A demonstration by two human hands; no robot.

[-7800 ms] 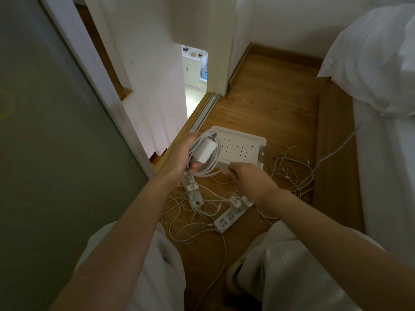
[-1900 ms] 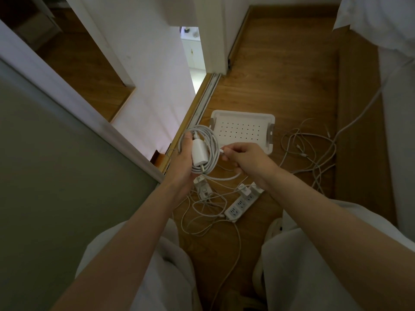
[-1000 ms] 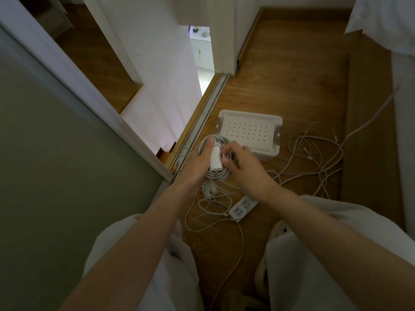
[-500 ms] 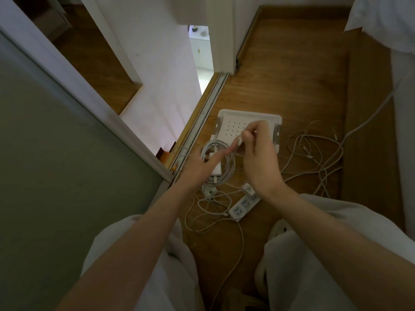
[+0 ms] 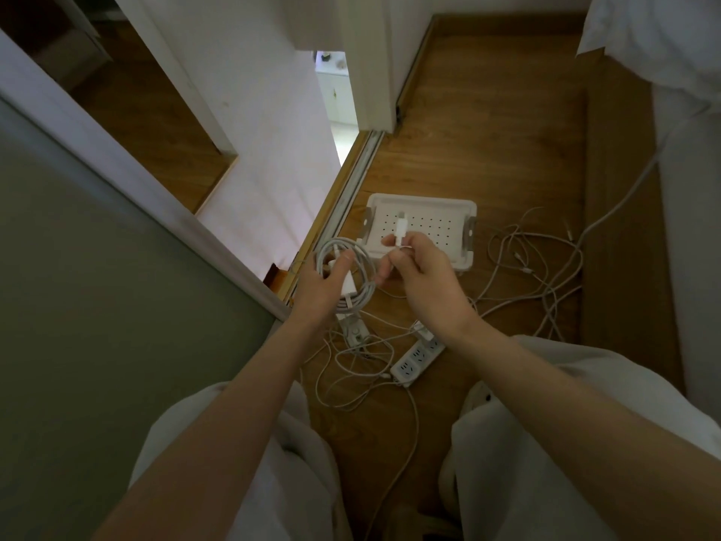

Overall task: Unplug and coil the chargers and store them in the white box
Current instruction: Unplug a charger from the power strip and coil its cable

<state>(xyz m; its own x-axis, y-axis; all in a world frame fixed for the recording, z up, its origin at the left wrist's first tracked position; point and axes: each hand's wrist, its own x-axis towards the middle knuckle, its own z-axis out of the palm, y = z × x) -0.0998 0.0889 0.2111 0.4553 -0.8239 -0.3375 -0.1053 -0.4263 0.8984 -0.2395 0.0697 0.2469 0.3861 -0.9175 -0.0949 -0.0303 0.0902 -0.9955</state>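
The left hand [image 5: 324, 283] grips a coiled charger [image 5: 347, 273] while the right hand [image 5: 423, 275] beside it pinches the cable's plug end [image 5: 400, 230] just before the white box [image 5: 423, 206].

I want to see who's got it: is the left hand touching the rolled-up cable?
Touching. The head view shows the left hand wrapped round the coiled cable, thumb on the white charger. The right hand pinches its plug end.

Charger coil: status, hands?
Left hand grips coiled charger. Right hand pinches its connector end, over white box. Loose cables, power strip on floor.
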